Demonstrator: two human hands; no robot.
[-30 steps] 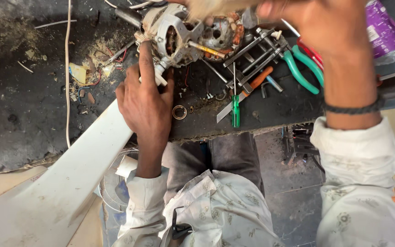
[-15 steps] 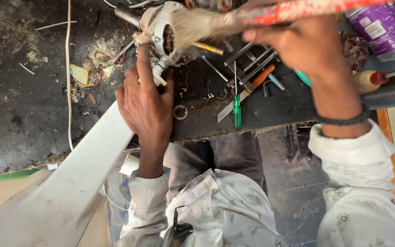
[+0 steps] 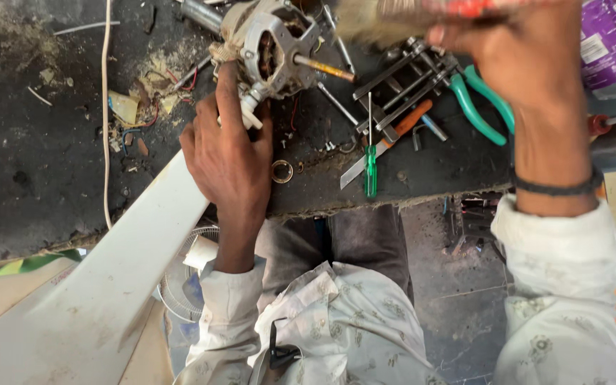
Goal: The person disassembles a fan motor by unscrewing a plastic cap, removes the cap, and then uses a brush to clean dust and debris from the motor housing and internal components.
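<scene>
While the head camera looks down on a dark, dirty desk, the left hand rests near the desk's front edge with its fingers closed around the lower side of a small electric motor, probably to keep it from turning or sliding. Its metal shaft points to the right, toward the tools. The right hand is raised above the desk at the top right and is wrapped tightly around the red handle of a brush, whose pale bristles are blurred and come close to the motor, so it seems to be brushing dust from it. Between the two hands lie a green screwdriver, green pliers and several spanners, all within easy reach. A small metal ring lies just beside the left hand. A long white blade leans across the lower left, below the desk edge
</scene>
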